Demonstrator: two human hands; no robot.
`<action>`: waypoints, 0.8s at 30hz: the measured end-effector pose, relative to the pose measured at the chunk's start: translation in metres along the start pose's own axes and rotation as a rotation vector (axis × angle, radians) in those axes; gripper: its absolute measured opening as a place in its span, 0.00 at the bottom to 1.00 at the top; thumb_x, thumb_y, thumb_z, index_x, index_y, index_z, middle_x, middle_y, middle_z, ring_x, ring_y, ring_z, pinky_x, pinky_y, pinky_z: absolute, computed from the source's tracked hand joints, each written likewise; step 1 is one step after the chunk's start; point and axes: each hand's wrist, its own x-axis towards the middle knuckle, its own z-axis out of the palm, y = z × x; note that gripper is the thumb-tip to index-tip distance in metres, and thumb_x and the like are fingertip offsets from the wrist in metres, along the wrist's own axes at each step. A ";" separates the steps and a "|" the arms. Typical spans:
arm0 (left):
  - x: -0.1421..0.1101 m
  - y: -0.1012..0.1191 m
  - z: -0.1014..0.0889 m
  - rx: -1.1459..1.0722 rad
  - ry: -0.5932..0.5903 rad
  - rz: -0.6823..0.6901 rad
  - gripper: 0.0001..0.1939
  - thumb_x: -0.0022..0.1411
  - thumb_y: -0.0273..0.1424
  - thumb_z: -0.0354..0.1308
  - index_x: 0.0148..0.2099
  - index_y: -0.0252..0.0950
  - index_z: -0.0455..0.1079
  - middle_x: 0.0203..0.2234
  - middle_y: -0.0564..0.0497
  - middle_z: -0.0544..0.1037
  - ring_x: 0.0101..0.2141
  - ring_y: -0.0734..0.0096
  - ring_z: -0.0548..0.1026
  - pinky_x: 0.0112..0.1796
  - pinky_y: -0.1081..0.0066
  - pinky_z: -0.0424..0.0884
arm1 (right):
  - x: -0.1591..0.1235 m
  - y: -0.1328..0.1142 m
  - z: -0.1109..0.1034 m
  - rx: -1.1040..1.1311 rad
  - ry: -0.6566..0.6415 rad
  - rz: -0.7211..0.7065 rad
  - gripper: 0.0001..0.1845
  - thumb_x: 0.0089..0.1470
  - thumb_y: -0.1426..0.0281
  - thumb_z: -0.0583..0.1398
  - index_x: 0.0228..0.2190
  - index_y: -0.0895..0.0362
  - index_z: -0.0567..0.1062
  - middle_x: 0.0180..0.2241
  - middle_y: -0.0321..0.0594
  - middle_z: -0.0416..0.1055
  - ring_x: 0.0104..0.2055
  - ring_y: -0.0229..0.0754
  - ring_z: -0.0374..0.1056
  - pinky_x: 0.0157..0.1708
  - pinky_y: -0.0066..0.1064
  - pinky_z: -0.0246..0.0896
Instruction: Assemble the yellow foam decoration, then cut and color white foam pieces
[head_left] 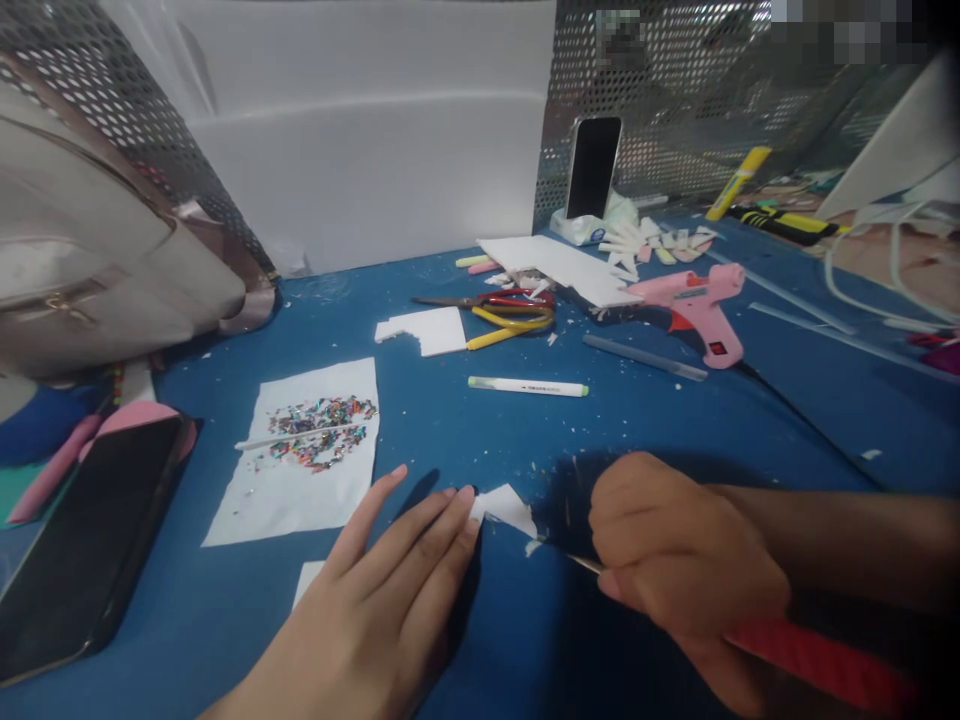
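My left hand (409, 575) lies flat on the blue table, its fingers stretched out. Its fingertips press on the edge of a small white board piece (510, 508), partly hidden under them. To the right, my right hand (675, 560) is closed around a red-handled pointed tool (821, 660). The tool's thin tip sticks out past the fingers, just right of the white piece and apart from it. Small white scraps (533, 547) lie beside the cut edge. Another white piece (306, 580) shows partly behind my left hand.
White paper (240, 515) bears colourful bits and a thin stick. Beyond are a marker (529, 386), scissors (517, 310), a cut board piece (439, 328), and a pink glue gun (705, 310) with its cord at right. A phone (90, 540) and bag (112, 240) are at left.
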 end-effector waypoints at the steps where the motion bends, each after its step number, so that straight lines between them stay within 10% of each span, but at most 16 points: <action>1: -0.001 0.000 0.001 -0.002 -0.005 -0.002 0.18 0.69 0.24 0.50 0.58 0.24 0.67 0.58 0.37 0.69 0.59 0.53 0.66 0.62 0.45 0.48 | 0.001 -0.001 -0.001 0.057 0.036 0.013 0.20 0.63 0.66 0.41 0.21 0.54 0.58 0.14 0.29 0.50 0.14 0.34 0.47 0.18 0.32 0.41; 7: -0.005 -0.001 0.004 -0.017 0.002 -0.008 0.19 0.69 0.23 0.49 0.60 0.25 0.65 0.60 0.38 0.67 0.60 0.52 0.65 0.62 0.42 0.48 | 0.010 -0.010 -0.003 0.181 0.268 0.100 0.13 0.60 0.70 0.45 0.30 0.56 0.66 0.16 0.31 0.60 0.15 0.34 0.57 0.19 0.31 0.51; 24: -0.004 -0.002 0.002 -0.028 -0.009 0.006 0.18 0.67 0.22 0.49 0.57 0.23 0.67 0.58 0.35 0.69 0.58 0.51 0.67 0.62 0.42 0.47 | 0.026 0.000 -0.010 -0.246 -0.103 -0.219 0.10 0.56 0.76 0.56 0.26 0.56 0.73 0.17 0.29 0.62 0.19 0.34 0.54 0.17 0.29 0.43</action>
